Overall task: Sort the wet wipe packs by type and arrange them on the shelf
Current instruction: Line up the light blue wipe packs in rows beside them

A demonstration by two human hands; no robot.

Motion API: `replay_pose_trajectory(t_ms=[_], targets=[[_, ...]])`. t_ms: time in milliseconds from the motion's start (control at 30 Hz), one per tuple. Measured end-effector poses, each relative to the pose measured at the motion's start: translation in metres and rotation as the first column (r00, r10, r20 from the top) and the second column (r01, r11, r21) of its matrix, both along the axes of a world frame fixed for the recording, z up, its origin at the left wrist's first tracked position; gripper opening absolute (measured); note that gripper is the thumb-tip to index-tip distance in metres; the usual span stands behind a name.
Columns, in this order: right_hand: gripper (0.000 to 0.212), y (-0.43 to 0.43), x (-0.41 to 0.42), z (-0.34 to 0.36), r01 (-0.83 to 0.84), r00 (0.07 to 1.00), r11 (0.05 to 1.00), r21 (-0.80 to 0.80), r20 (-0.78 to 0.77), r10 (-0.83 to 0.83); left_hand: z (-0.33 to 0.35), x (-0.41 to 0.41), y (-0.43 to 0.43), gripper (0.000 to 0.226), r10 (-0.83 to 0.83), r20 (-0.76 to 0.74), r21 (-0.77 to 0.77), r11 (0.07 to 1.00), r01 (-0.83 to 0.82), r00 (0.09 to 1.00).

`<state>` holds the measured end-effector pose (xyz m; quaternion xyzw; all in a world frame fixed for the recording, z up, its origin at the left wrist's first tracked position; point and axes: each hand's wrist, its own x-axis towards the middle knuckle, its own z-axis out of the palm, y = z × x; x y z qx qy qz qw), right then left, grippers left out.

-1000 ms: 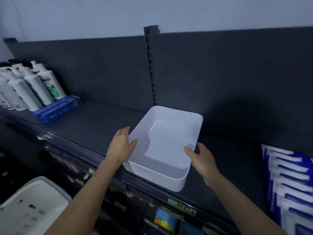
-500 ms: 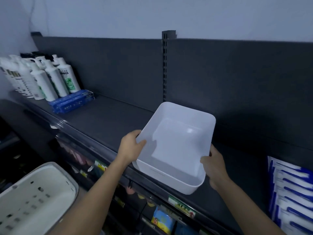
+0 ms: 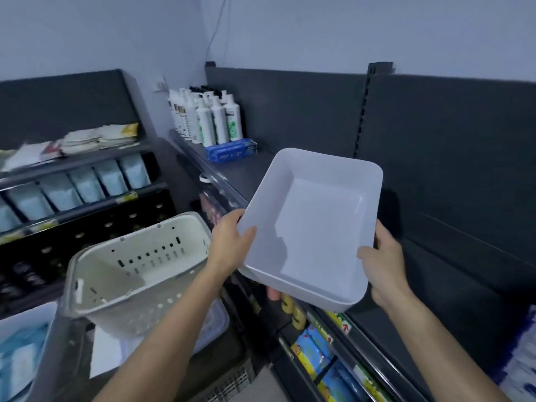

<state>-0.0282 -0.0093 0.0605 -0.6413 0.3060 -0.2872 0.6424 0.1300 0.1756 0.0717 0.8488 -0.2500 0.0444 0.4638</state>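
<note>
Pouches (image 3: 87,184) in pale blue are standing in a row on the side shelving (image 3: 75,163) at the far left, with flat pale packs (image 3: 101,137) lying stacked on the level above them. Just right of that, a cream basket (image 3: 136,274) with slotted walls is sitting low in front of the person, tipped so its inside is showing. Beyond it, white bottles (image 3: 214,120) are crowding the far corner of the dark shelf (image 3: 452,285), and blue boxes (image 3: 232,149) are lying just in front of them. The left hand (image 3: 232,245) is gripping the near left rim of a white bin (image 3: 316,227), thumb hooking over the edge and fingers curling behind the wall. The bin is tilting with its open side towards the person, over the shelf's front edge. The right hand (image 3: 383,265) is clasping the bin's right wall the same way, thumb lying inside the rim and fingers wrapping round the outside. Colourful packs (image 3: 316,355) are showing on the lower level beneath the bin. Wet wipe packs (image 3: 523,364), blue and white and blurred, are sitting on the shelf at the far right edge, well apart from the bin.
</note>
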Motion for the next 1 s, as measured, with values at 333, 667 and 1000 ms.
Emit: replay_pose_trajectory(t_ms=[333,667,1000], targets=[[0.083,0.105,0.047,0.014,-0.320,0.946,0.943,-0.095,0.028,0.324,0.003,-0.019,0.148,0.022,0.312,0.067,-0.047,0.950,-0.310,0.948],[0.077,0.256,0.091,0.007,-0.529,0.840,0.844,-0.089,0.083,0.535,-0.013,-0.045,0.315,0.021,0.582,0.031,-0.068,0.812,-0.579,0.813],[0.076,0.447,0.120,-0.032,-0.748,0.654,0.649,-0.139,0.015,0.756,-0.054,-0.078,0.505,0.024,0.741,-0.088,-0.008,0.668,-0.744,0.666]])
